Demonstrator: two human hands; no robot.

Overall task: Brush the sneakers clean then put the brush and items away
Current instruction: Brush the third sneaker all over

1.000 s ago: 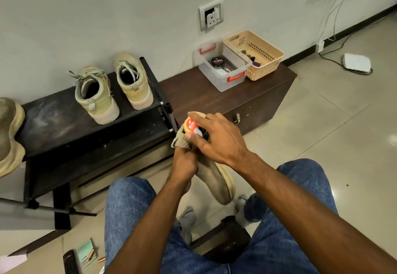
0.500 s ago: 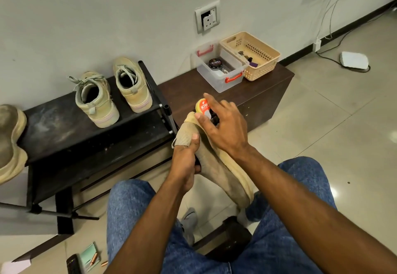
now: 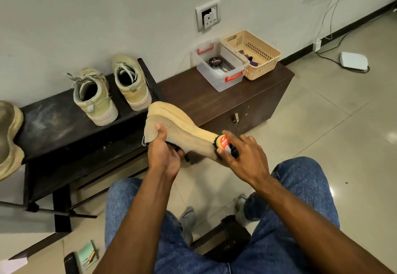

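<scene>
Now you are gripping the tan sneaker (image 3: 178,129) by its heel in your left hand (image 3: 165,155), while your right hand (image 3: 242,157), pinching the brush (image 3: 225,144), is working the toe, down from the heel; cleaning is progressing.

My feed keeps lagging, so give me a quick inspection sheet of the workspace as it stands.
Surface: black shoe rack; brown cabinet.
Job's things: knit sneaker held up; brush against it; sneaker pair on rack.
Clutter: clear box holding polish tin; beige basket.
Hands: left hand grips sneaker; right hand holds brush.
Cables: cable down wall to white device.
Surroundings: wall socket; tiled floor.
</scene>
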